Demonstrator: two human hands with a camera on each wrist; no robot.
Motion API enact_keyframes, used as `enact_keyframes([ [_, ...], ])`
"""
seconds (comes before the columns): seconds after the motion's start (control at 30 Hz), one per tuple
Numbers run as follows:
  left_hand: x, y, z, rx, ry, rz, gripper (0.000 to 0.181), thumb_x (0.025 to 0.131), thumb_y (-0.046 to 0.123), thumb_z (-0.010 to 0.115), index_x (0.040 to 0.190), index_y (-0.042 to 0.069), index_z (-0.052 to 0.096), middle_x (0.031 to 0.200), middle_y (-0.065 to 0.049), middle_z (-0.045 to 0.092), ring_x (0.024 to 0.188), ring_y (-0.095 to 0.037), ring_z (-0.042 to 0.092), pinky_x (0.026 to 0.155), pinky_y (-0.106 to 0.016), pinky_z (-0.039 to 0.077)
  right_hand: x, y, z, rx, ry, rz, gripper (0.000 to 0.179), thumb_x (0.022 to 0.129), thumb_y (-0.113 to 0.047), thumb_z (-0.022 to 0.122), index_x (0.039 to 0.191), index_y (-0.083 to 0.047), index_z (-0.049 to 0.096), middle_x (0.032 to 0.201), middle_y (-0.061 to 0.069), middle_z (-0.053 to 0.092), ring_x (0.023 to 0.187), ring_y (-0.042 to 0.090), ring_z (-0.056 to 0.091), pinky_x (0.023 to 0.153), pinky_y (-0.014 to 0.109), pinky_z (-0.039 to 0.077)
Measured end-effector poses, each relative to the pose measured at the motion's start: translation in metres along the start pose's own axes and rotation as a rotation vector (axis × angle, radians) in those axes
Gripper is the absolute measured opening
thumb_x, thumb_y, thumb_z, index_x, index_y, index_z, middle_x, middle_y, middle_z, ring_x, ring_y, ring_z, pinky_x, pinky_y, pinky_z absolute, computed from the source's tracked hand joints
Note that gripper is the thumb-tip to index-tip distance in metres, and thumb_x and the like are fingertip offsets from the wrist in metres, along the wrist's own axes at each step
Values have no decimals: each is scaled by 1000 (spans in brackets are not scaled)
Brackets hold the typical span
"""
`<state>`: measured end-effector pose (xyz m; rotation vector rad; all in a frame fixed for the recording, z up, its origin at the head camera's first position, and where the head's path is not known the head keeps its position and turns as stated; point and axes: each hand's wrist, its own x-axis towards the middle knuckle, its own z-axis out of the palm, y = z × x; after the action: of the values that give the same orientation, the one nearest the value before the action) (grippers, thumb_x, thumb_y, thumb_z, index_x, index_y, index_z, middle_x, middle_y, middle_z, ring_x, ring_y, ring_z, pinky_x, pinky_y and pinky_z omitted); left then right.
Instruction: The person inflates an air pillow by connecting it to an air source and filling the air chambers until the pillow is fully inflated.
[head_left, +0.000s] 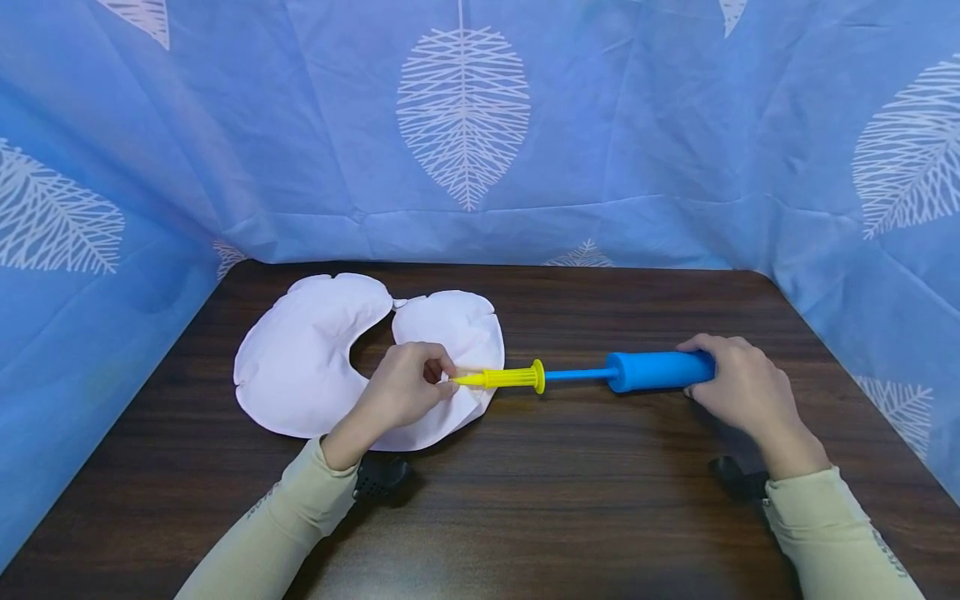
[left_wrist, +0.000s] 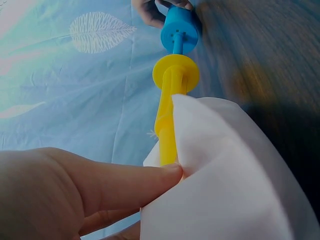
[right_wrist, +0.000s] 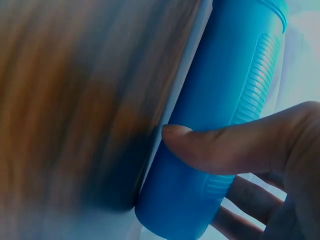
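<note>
A white inflatable neck pillow [head_left: 296,358], partly puffed up, lies on the left half of the table. At its right lobe my left hand [head_left: 408,383] pinches the fabric around the tip of the yellow nozzle [left_wrist: 172,100] of a hand pump. A fold of the pillow [left_wrist: 225,170] rises beside the nozzle, and the valve is hidden behind my thumb. To the right, my right hand [head_left: 742,383] grips the far end of the pump's blue barrel [head_left: 652,371], thumb across its side. The blue rod [head_left: 577,375] shows drawn out between barrel and yellow flange.
The dark wood-grain table [head_left: 540,517] carries both things. A blue cloth [head_left: 637,125] with white leaf prints hangs behind the table and along both sides. Black wrist devices [head_left: 382,479] sit under both wrists, just above the tabletop.
</note>
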<state>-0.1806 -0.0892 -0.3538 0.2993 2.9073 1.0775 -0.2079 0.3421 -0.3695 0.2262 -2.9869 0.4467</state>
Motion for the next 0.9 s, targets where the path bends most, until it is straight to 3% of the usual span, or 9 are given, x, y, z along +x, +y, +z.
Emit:
enact_keyframes([
  [0.23, 0, 1, 0, -3, -2, -8, 8, 89, 3, 83, 95, 8, 79, 85, -5, 72, 77, -18, 59, 73, -30, 48, 1, 11, -4, -15, -7, 39, 51, 87, -9, 78, 137, -10, 68, 138, 39, 57, 120, 60, 55, 79, 77, 48],
  [0.57, 0, -1, -2, 4, -3, 2, 7, 89, 3, 83, 94, 7, 79, 83, -4, 72, 75, -17, 59, 72, -30, 48, -1, 9, -2, 19, -17, 10, 49, 85, -3, 73, 134, -5, 69, 137, 40, 58, 121, 60, 53, 85, 77, 46],
  [0.9, 0, -2, -1, 16, 16, 10, 7, 89, 2, 82, 92, 7, 79, 81, -4, 71, 74, -17, 59, 73, -30, 47, -2, -32, 7, 70, -29, -94, 48, 85, -2, 79, 133, -2, 72, 135, 32, 65, 125, 54, 56, 97, 76, 48],
])
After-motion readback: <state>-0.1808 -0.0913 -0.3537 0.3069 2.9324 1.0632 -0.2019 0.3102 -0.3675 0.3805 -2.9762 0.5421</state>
